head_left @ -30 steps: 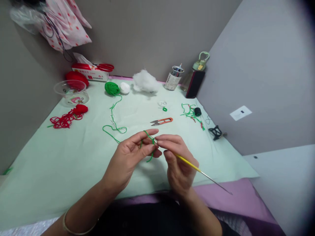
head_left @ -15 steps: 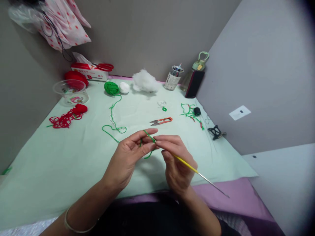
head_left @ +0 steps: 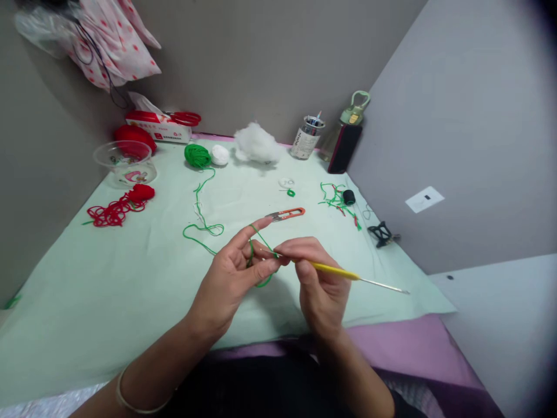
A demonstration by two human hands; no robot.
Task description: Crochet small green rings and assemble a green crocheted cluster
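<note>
My right hand point(head_left: 324, 284) is closed round the yellow grip of a crochet hook point(head_left: 337, 271). The hook's thin metal tip points left, over the fingers of my left hand point(head_left: 230, 273). Green yarn point(head_left: 263, 237) runs from my raised left index finger down to the hook tip, where my left thumb and a finger pinch it. A loop of the yarn hangs below the pinch; the small stitches there are mostly hidden by my fingers. From my left hand the strand trails across the cloth to a green yarn ball point(head_left: 197, 156).
Just beyond my fingers lie orange thread snips point(head_left: 296, 213). Red yarn point(head_left: 113, 212) and a clear plastic tub point(head_left: 126, 168) sit on the left. White stuffing point(head_left: 256, 144), a can of pens point(head_left: 307, 139), a phone point(head_left: 345, 149) and a bottle point(head_left: 351, 113) stand along the back.
The crochet hook has swung to a flatter angle, its rear end rising. My left index finger has lifted away, stretching the green yarn, and my right hand has shifted slightly right.
</note>
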